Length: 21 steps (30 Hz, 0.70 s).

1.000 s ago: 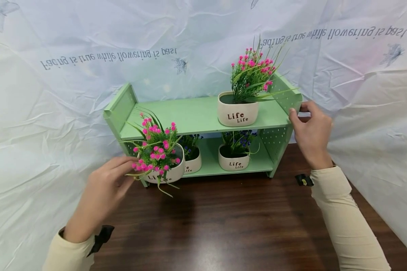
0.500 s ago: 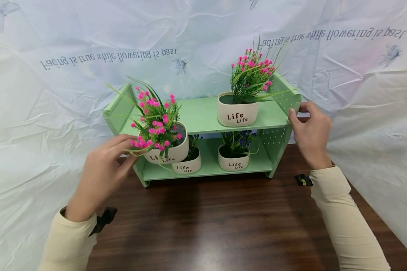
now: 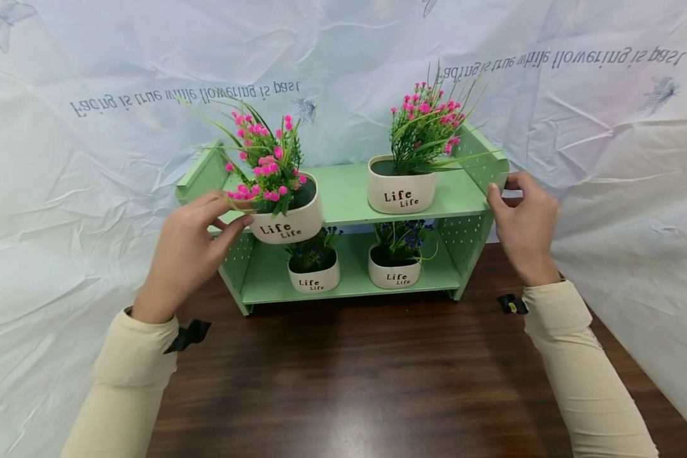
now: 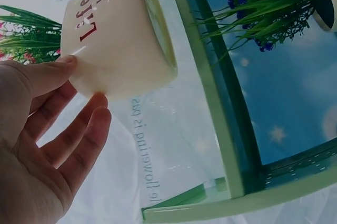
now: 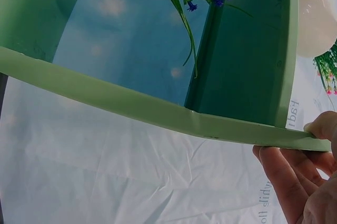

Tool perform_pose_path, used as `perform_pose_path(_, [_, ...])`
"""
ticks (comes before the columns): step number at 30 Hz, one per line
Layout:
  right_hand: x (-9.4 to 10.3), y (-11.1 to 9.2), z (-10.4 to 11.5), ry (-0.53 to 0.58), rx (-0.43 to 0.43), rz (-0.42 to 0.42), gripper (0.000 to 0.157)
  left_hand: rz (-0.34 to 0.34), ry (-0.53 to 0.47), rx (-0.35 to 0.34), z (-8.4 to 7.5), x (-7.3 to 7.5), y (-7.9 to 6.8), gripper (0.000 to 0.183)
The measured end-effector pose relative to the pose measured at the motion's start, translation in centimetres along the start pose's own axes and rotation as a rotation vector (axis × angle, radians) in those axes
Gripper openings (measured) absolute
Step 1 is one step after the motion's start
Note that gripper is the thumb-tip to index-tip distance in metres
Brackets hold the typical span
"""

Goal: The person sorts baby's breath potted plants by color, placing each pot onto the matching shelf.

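Observation:
A white oval flowerpot (image 3: 289, 222) lettered "Life Life", with pink artificial flowers and long grass blades, is held at its left end by my left hand (image 3: 191, 248). In the left wrist view the thumb presses the front of the pot (image 4: 118, 40) and the fingers reach round its end; its base stands clear of the upper shelf. The pot overlaps the front edge of the green two-tier shelf (image 3: 343, 184) at the left. My right hand (image 3: 527, 222) pinches the shelf's right side panel (image 5: 231, 129) between thumb and fingers.
Another pink-flowered pot (image 3: 402, 187) stands on the upper tier at the right. Below, two blue-flowered pots, a left one (image 3: 315, 277) and a right one (image 3: 395, 275), sit on the lower tier. The shelf stands on a dark wooden table (image 3: 349, 369) against a pale printed cloth (image 3: 343, 70).
My left hand has lifted the pink-flowered pot from in front of the lower tier up to the upper tier's front edge, slightly right. The right hand keeps its place on the side panel.

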State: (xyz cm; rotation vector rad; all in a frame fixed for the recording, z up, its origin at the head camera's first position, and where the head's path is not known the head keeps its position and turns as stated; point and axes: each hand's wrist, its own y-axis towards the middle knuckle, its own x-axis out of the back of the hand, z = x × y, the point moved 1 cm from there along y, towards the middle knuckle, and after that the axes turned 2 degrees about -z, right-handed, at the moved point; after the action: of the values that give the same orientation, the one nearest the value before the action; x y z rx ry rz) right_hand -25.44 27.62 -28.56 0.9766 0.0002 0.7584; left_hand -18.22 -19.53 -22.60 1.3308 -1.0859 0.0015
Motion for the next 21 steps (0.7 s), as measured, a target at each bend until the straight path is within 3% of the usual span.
perform_pose_path(13, [0.2,0.0,0.1,-0.007,0.011,0.0,0.025,0.085,-0.065,0.104,2.0,-1.9,2.8,0.011])
perform_pose_path(21, [0.0,0.0,0.2,-0.037,0.009,-0.014,0.026,0.116,-0.1,0.158,3.0,-3.0,3.5,0.012])
